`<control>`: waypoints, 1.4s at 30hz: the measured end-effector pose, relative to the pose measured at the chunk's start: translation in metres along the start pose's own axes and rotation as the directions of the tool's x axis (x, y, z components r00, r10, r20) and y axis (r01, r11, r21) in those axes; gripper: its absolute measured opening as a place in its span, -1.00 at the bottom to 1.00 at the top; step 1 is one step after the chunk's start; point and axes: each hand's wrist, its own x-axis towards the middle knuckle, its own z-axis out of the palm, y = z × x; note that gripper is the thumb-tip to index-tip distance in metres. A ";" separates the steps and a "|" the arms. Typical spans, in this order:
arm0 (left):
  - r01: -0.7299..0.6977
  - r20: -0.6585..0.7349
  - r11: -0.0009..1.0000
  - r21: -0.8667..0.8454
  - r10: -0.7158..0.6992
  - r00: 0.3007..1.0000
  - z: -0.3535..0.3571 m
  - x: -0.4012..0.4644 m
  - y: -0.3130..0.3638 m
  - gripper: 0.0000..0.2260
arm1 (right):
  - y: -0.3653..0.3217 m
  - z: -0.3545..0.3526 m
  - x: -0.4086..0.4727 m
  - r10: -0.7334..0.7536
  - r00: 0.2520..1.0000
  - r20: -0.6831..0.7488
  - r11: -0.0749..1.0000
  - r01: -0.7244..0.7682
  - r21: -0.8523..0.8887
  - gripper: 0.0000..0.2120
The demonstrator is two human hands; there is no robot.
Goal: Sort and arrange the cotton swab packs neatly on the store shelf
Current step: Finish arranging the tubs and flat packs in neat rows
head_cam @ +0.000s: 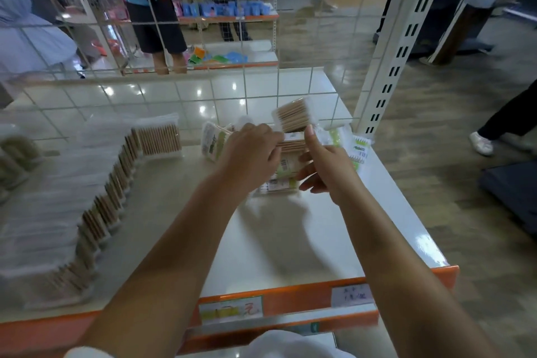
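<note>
Just swab packs (287, 151) between both hands.

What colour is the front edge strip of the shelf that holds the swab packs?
Orange; the front edge strip shows best in the head view, below the arms.

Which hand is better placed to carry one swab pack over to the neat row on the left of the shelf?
Probably the left hand. It grips the loose packs on the side nearer the row; the right hand would have to cross over it.
</note>
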 end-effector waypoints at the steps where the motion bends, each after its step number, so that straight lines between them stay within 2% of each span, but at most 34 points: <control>1: -0.016 -0.001 1.000 0.006 0.016 1.000 0.002 0.000 0.002 -0.75 | -0.001 0.001 0.001 0.003 1.000 -0.008 1.000 -0.003 0.007 -0.45; 8: -0.099 -0.056 0.995 -0.007 0.098 0.994 0.008 -0.013 0.005 -0.73 | 0.006 0.000 0.003 -0.040 0.999 -0.008 0.987 0.041 0.152 -0.71; 11: -0.096 -0.101 0.988 -0.124 0.084 0.991 0.003 -0.022 0.005 -0.70 | 0.010 -0.001 0.000 -0.101 0.995 -0.012 0.962 0.101 0.254 -0.81; 14: 0.002 -0.143 0.943 -0.334 -0.052 0.988 -0.006 -0.033 0.001 -0.72 | 0.011 -0.005 -0.004 -0.159 0.987 -0.009 0.922 0.152 0.357 -0.90; 18: 0.135 -0.124 0.789 -0.599 -0.258 0.958 -0.012 -0.039 -0.002 -0.60 | 0.009 -0.012 -0.014 -0.260 0.966 0.012 0.851 0.223 0.475 -0.86; 21: 0.198 -0.018 0.571 -0.797 -0.351 0.936 -0.017 -0.039 0.003 -0.57 | 0.006 -0.015 -0.020 -0.339 0.941 0.014 0.814 0.286 0.505 -0.87; 24: 0.215 0.074 0.339 -0.916 -0.383 0.921 -0.022 -0.040 0.008 -0.61 | 0.003 -0.018 -0.025 -0.427 0.904 0.010 0.772 0.359 0.525 -0.87; 29: 0.213 0.179 0.083 -0.974 -0.301 0.937 -0.031 -0.046 0.016 -0.75 | -0.004 -0.019 -0.032 -0.460 0.887 -0.029 0.728 0.396 0.560 -0.77; 32: 0.209 0.200 0.008 -0.978 -0.259 0.945 -0.033 -0.049 0.016 -0.74 | -0.008 -0.019 -0.038 -0.450 0.889 -0.083 0.715 0.414 0.563 -0.73; 39: 0.193 0.204 -0.068 -0.979 -0.251 0.946 -0.037 -0.055 0.019 -0.88 | -0.010 -0.017 -0.050 -0.511 0.840 -0.182 0.654 0.518 0.552 -0.64; 42: 0.179 0.195 -0.080 -0.981 -0.293 0.936 -0.037 -0.061 0.016 -0.86 | -0.006 -0.014 -0.052 -0.570 0.808 -0.149 0.664 0.560 0.496 -0.76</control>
